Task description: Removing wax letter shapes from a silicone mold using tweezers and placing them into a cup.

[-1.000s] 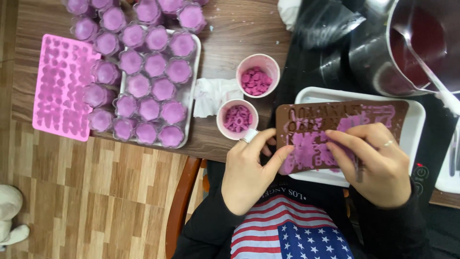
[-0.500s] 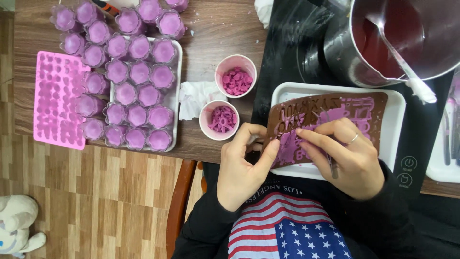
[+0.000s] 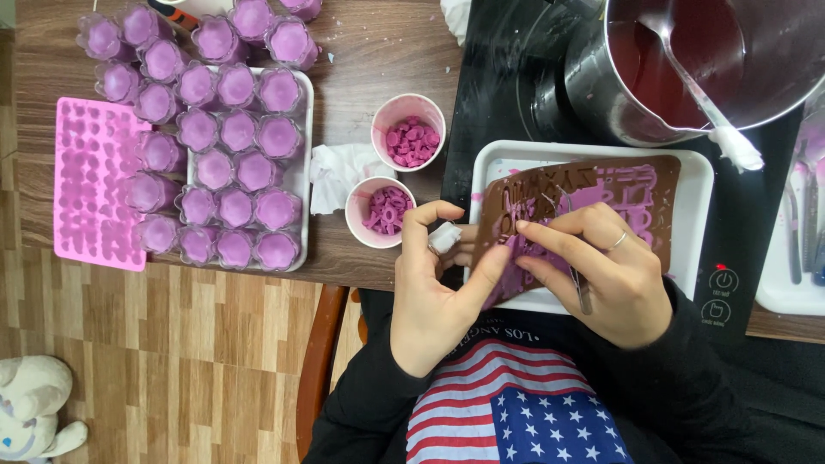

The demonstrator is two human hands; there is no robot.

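Note:
My left hand [image 3: 438, 283] pinches the near-left edge of a brown silicone mould [image 3: 593, 202] smeared with purple, and a small white wad sits between its fingers. My right hand [image 3: 601, 266] rests on the mould and grips thin metal tweezers [image 3: 577, 275], their tip on the mould's letter cavities. The mould lies in a white tray [image 3: 698, 215]. Two pink cups [image 3: 411, 129] [image 3: 378, 210] with small purple pieces stand just left of my left hand.
A white tray [image 3: 301, 172] packed with several purple-filled clear cups sits at the left, beside a pink silicone mould [image 3: 94, 193]. A crumpled tissue [image 3: 335, 172] lies near the cups. A steel pot [image 3: 687, 69] of dark red liquid with a spoon sits on a black cooktop [image 3: 507, 94].
Both hands stay on the brown mould. The view has shifted slightly, and my right hand's fingers and the tweezers have moved a little across the mould.

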